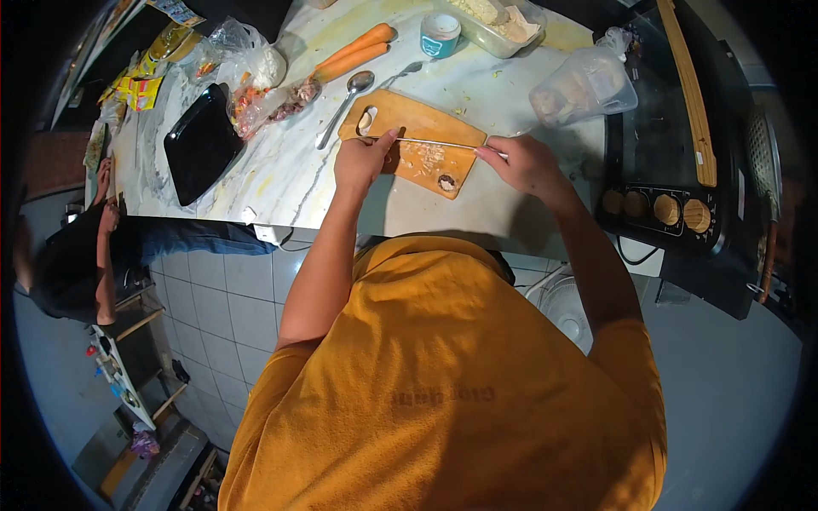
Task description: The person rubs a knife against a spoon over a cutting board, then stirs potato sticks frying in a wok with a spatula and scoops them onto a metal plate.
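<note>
Currently both hands are on one long, thin metal knife (439,143), which spans the brown wooden cutting board (426,115), with small, pale chopped bits (426,156) on its near side. The right hand (524,166) is closed around the handle at the right; the left hand (358,160) touches the left end of the blade, but whether it pinches or only presses, I cannot tell. For chopping well, it seems better to keep the left fingers above the spine, away from the edge, and to rock the blade gently. Since the bits lie scattered, gathering them would make cutting more even. Also, the board should sit firmly on the white, marble-patterned desk (277,183), without sliding.
</note>
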A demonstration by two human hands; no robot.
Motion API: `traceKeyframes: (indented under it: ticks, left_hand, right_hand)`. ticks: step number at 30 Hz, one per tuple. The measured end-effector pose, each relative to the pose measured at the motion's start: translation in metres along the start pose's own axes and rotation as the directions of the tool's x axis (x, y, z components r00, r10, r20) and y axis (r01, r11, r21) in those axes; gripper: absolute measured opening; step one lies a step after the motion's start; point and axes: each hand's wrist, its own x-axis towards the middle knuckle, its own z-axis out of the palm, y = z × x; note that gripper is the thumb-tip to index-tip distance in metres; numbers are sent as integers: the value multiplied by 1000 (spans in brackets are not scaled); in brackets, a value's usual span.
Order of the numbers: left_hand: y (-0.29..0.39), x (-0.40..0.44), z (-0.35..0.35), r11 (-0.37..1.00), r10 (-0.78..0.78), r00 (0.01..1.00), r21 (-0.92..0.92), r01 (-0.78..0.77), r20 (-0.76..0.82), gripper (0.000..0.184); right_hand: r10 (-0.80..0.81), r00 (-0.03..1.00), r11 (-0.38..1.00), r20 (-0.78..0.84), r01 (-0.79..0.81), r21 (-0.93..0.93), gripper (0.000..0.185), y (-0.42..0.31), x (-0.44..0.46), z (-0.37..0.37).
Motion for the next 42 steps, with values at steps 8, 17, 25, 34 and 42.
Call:
traceKeyframes:
  ticks: [8, 17, 25, 34, 42]
  left_hand:
    - [-2, 1, 1, 999, 11, 1000, 50, -11, -3, 58]
    - [-2, 0, -1, 1000, -24, 1000, 21, 24, -1, 57]
    - [3, -3, -6, 1000, -8, 1000, 8, 8, -9, 56]
    - [1, -3, -4, 1000, -14, 1000, 7, 14, 9, 57]
    - [5, -4, -4, 999, -4, 1000, -37, 4, 12, 57]
  right_hand:
    - [36, 999, 997, 0, -35, 71, 30, 17, -6, 24]
    - [27, 998, 997, -63, -32, -72, 34, -3, -3, 7]
    - [82, 995, 997, -50, -82, 6, 33, -4, -7, 15]
    - [161, 987, 986, -27, -160, 46, 31, -19, -20, 18]
    - [240, 971, 971, -8, -240, -16, 35, -24, -31, 36]
